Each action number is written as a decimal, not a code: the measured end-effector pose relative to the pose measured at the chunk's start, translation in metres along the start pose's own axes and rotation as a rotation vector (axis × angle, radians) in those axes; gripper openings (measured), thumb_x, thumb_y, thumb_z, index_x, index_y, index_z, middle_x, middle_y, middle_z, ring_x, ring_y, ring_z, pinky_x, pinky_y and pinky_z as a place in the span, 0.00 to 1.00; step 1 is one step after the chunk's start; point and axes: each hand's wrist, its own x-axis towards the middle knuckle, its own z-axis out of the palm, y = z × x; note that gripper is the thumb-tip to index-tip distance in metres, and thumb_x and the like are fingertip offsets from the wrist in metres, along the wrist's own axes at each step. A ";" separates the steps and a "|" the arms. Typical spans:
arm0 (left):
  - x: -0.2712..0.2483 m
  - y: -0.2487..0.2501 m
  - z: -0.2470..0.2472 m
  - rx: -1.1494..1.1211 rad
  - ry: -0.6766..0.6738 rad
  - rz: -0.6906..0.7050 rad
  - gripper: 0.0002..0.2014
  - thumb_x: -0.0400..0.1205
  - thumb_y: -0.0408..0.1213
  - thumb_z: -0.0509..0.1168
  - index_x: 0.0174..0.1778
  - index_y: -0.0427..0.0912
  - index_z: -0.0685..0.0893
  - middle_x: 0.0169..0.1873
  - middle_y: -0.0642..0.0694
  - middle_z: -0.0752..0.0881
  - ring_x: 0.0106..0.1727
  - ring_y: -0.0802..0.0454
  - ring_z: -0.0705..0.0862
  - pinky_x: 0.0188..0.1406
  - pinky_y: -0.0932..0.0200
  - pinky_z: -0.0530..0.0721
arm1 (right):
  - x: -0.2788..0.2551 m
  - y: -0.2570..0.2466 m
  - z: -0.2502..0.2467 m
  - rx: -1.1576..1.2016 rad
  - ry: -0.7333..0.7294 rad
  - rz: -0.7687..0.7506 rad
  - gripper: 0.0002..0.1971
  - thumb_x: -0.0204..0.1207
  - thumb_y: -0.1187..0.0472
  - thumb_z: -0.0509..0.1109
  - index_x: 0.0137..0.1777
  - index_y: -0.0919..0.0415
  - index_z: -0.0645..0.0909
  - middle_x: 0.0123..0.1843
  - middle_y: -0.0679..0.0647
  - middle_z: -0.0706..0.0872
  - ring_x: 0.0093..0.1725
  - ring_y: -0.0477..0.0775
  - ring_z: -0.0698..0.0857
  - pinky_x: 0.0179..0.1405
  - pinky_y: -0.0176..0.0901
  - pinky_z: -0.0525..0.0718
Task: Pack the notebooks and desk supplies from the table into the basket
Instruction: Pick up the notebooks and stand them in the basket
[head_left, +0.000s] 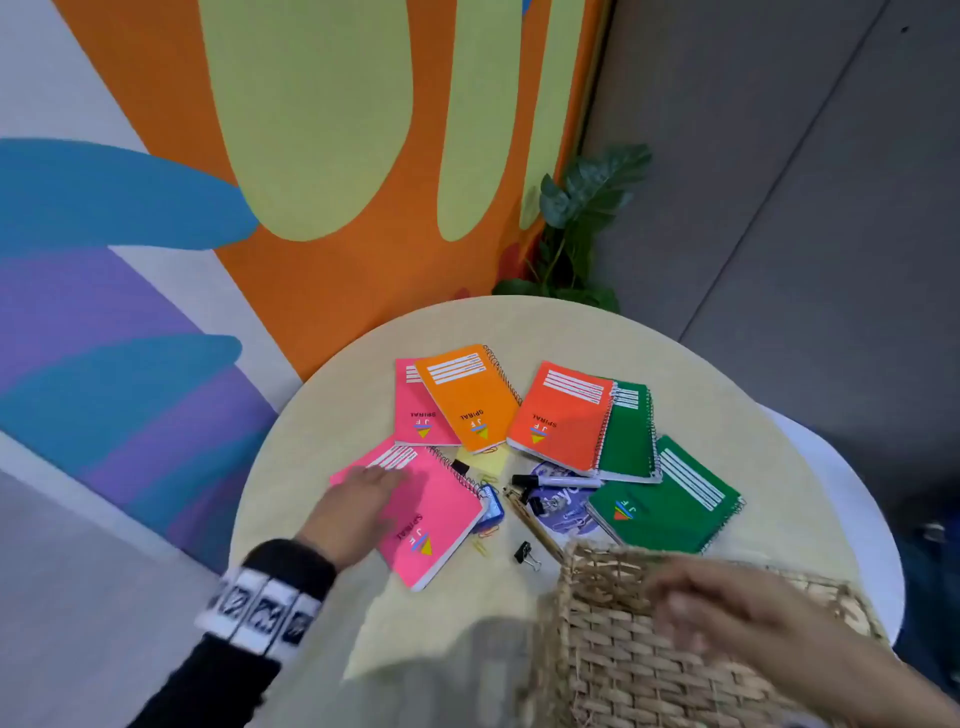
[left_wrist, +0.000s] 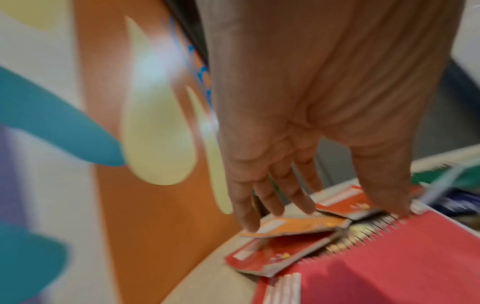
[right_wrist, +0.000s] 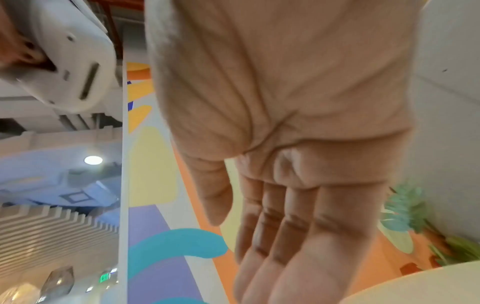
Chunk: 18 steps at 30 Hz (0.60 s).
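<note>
Several spiral notebooks lie spread on the round table (head_left: 322, 436): a near pink one (head_left: 441, 525), a far pink one (head_left: 413, 410), an orange one (head_left: 470, 397), a red-orange one (head_left: 563, 415) and two green ones (head_left: 628, 431) (head_left: 670, 499). My left hand (head_left: 363, 483) reaches over the near pink notebook (left_wrist: 389, 257) with straight, spread fingers (left_wrist: 275, 201); whether it touches is unclear. A woven basket (head_left: 623, 670) stands at the near right. My right hand (head_left: 727, 608), blurred, is at its rim, with straight fingers (right_wrist: 285, 236) and nothing in it.
Between the notebooks lie a black-capped marker (head_left: 556, 481), a pencil (head_left: 530, 525), a black binder clip (head_left: 525, 555), yellow paper clips (head_left: 480, 546), a yellow sticky pad (head_left: 485, 460), a small blue item (head_left: 491, 506) and a purple sheet (head_left: 561, 506). A potted plant (head_left: 582, 228) stands behind the table.
</note>
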 end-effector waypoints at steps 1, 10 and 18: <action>0.017 0.009 0.006 0.038 -0.025 0.058 0.30 0.78 0.44 0.65 0.77 0.48 0.66 0.73 0.45 0.74 0.74 0.44 0.70 0.69 0.48 0.76 | 0.027 -0.011 -0.003 0.047 0.029 -0.043 0.19 0.68 0.34 0.67 0.53 0.43 0.84 0.47 0.52 0.90 0.42 0.42 0.87 0.46 0.42 0.86; 0.100 0.027 0.031 0.366 -0.204 0.223 0.46 0.63 0.40 0.79 0.76 0.51 0.62 0.80 0.44 0.60 0.81 0.40 0.55 0.71 0.34 0.70 | 0.279 -0.016 -0.031 -0.250 0.233 0.192 0.22 0.77 0.55 0.68 0.68 0.63 0.74 0.68 0.60 0.81 0.65 0.60 0.80 0.65 0.50 0.78; 0.120 0.012 0.038 0.371 -0.290 0.317 0.55 0.60 0.48 0.79 0.79 0.45 0.55 0.77 0.40 0.61 0.77 0.39 0.58 0.72 0.38 0.64 | 0.418 -0.011 -0.007 -0.302 0.166 0.436 0.58 0.62 0.39 0.78 0.81 0.60 0.46 0.81 0.63 0.59 0.80 0.64 0.63 0.76 0.59 0.68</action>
